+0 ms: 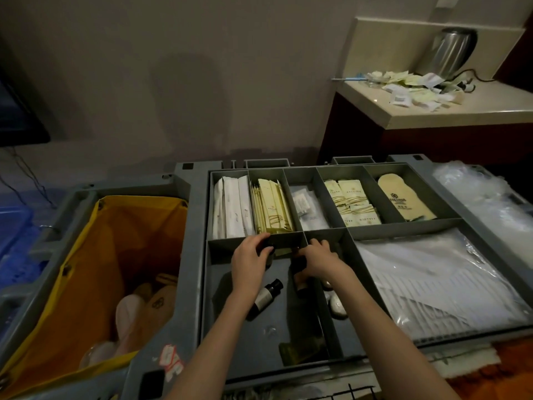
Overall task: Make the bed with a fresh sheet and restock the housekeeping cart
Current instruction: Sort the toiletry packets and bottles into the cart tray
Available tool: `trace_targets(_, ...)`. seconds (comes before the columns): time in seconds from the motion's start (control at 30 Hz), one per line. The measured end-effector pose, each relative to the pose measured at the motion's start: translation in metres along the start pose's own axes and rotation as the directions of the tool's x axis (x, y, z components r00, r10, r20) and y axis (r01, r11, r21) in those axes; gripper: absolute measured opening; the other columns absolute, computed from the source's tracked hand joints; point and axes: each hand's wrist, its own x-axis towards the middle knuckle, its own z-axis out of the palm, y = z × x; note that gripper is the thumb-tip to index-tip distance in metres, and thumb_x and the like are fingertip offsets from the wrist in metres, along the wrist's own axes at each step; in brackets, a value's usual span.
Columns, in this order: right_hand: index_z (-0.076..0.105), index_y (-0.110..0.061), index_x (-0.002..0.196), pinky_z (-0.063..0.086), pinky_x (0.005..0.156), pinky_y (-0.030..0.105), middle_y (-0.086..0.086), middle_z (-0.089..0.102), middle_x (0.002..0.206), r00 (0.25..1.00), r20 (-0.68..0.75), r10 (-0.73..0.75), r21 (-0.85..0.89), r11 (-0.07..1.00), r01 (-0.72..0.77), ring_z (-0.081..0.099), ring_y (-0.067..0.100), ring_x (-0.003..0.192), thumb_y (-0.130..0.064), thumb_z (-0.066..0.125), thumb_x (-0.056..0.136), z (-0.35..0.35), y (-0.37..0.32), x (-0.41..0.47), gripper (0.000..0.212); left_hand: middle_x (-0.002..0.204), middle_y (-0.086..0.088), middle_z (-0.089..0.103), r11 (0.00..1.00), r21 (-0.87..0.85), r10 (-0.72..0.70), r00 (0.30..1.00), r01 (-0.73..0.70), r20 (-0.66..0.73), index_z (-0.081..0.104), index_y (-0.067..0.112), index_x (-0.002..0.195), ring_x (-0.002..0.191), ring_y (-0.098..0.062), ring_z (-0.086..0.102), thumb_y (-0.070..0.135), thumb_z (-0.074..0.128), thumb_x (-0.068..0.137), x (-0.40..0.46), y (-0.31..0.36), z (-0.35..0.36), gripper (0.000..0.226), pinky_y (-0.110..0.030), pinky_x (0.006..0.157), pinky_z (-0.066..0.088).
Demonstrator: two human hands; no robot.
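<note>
The grey housekeeping cart tray (403, 223) lies below me, split into compartments. Both my hands reach into the front left compartment near its back wall. My left hand (251, 259) curls round a small dark bottle (266, 249) standing against the divider. My right hand (320, 258) grips another dark bottle (300, 280) beside the middle divider. A third dark bottle with a grey label (265, 295) lies flat under my left forearm. A flat yellowish packet (300, 349) lies at the compartment's front.
Back compartments hold white packets (233, 207), yellow sachets (272, 209), small sachets (353, 203) and tan slippers (403, 200). Bagged white linen (432, 284) fills the right compartment. A yellow laundry bag (115, 255) hangs left. A counter (461, 108) with a kettle (452, 51) and scattered sachets stands back right.
</note>
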Motion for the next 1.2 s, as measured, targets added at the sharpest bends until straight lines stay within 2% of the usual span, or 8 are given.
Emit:
trace_targets(0.13,0.055,-0.031,0.125,0.029,0.108,0.049,0.005,0.026,0.139,0.999,-0.041,-0.036,0.078,0.996,0.039,0.021,0.031,0.131,-0.035,0.075,0.075,0.006,0.005,-0.003,0.054,0.115,0.006,0.06,1.0,0.026,0.016,1.0,-0.016,0.016,0.062,0.022,0.122,0.108,-0.007,0.054,0.016,0.065,0.088,-0.002,-0.001,-0.002,0.034,-0.026,0.096,0.045)
trace_targets(0.33,0.062,-0.025,0.103,0.029,0.106,0.033,0.0,0.026,0.13,0.924,-0.378,-0.063,0.361,0.909,0.21,0.023,0.02,0.126,-0.028,0.081,0.07,0.022,0.018,-0.014,0.038,0.118,0.011,0.043,1.0,0.013,-0.006,1.0,0.006,0.015,0.057,0.025,0.126,0.113,-0.002,0.04,0.016,0.068,0.085,-0.012,0.001,-0.006,0.043,-0.017,0.095,0.035)
trace_targets(0.47,0.061,-0.025,0.105,0.029,0.096,0.032,-0.013,0.042,0.115,0.861,-0.503,-0.074,0.333,0.903,0.272,0.026,0.011,0.115,-0.028,0.078,0.073,0.029,0.02,-0.014,0.036,0.102,0.011,0.052,0.998,-0.034,-0.051,0.996,0.053,0.071,0.06,0.026,0.103,0.097,-0.004,0.054,0.016,0.069,0.084,-0.029,0.001,-0.01,0.023,-0.008,0.075,0.041)
trace_targets(0.57,0.059,-0.027,0.104,0.02,0.077,0.027,-0.011,0.048,0.108,0.849,-0.528,-0.034,0.361,0.896,0.26,0.032,0.014,0.111,-0.027,0.076,0.076,0.029,0.02,-0.01,0.032,0.111,0.007,0.058,0.987,0.118,-0.14,0.95,0.111,0.278,0.061,0.025,0.115,0.099,-0.004,0.055,0.024,0.069,0.085,-0.043,-0.002,-0.003,0.031,-0.011,0.078,0.042)
trace_targets(0.67,0.058,-0.029,0.108,0.02,0.078,0.027,-0.012,0.051,0.109,0.839,-0.54,-0.064,0.355,0.887,0.296,0.032,0.012,0.109,-0.025,0.074,0.078,0.023,0.021,-0.004,0.035,0.125,0.003,0.057,0.959,0.26,-0.202,0.916,0.113,0.348,0.052,0.023,0.133,0.112,-0.01,0.054,0.027,0.07,0.084,-0.048,-0.002,0.005,0.052,-0.021,0.092,0.043)
trace_targets(0.77,0.058,-0.027,0.114,0.02,0.081,0.029,-0.017,0.051,0.104,0.823,-0.56,-0.092,0.346,0.877,0.333,0.029,0.007,0.106,-0.022,0.073,0.079,0.015,0.02,-0.001,0.039,0.124,0.0,0.059,0.957,0.279,-0.165,0.934,0.074,0.318,0.055,0.023,0.13,0.113,-0.012,0.055,0.022,0.067,0.087,-0.048,0.003,0.007,0.045,-0.027,0.095,0.047)
trace_targets(0.97,0.065,-0.026,0.107,0.02,0.082,0.028,-0.012,0.059,0.106,0.828,-0.541,-0.147,0.318,0.876,0.363,0.033,0.009,0.107,-0.021,0.072,0.081,0.005,0.023,0.01,0.027,0.107,0.009,0.063,0.992,0.118,-0.066,0.985,0.048,0.158,0.065,0.029,0.111,0.106,-0.008,0.055,0.025,0.069,0.084,-0.036,0.019,-0.003,0.028,-0.032,0.097,0.045)
trace_targets(1.2,0.066,-0.026,0.106,0.023,0.083,0.029,-0.01,0.061,0.105,0.838,-0.515,-0.179,0.278,0.89,0.361,0.03,0.005,0.101,-0.019,0.069,0.082,-0.005,0.024,0.018,0.025,0.102,0.017,0.047,0.985,0.168,0.026,0.995,-0.043,0.1,0.061,0.029,0.118,0.099,0.001,0.032,0.027,0.066,0.086,-0.003,0.043,-0.004,0.032,-0.026,0.095,0.03)
